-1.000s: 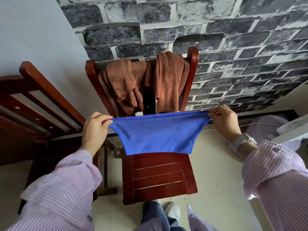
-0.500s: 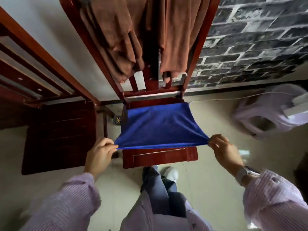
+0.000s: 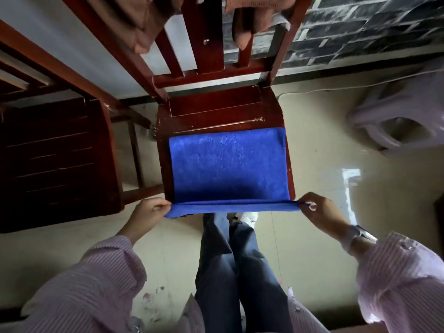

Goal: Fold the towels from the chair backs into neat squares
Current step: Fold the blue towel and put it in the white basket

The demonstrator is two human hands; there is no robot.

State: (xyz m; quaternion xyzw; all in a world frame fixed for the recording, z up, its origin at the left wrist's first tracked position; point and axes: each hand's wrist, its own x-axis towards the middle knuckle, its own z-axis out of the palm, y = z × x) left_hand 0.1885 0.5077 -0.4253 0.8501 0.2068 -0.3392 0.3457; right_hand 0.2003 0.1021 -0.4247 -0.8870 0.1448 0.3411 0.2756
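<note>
A blue towel lies spread flat on the seat of a red-brown wooden chair, its near edge hanging just past the seat's front. My left hand pinches the towel's near left corner. My right hand pinches the near right corner, and the edge is pulled taut between them. Brown towels hang over the chair's back at the top of the view, only partly in frame.
A second dark wooden chair stands close on the left. A pale plastic stool sits on the floor at the right, by the dark brick wall. My legs stand right in front of the chair.
The blue towel has come down from hanging in the air before the chair back to lying flat on the seat. Both hands moved down and toward me, keeping hold of its corners.
</note>
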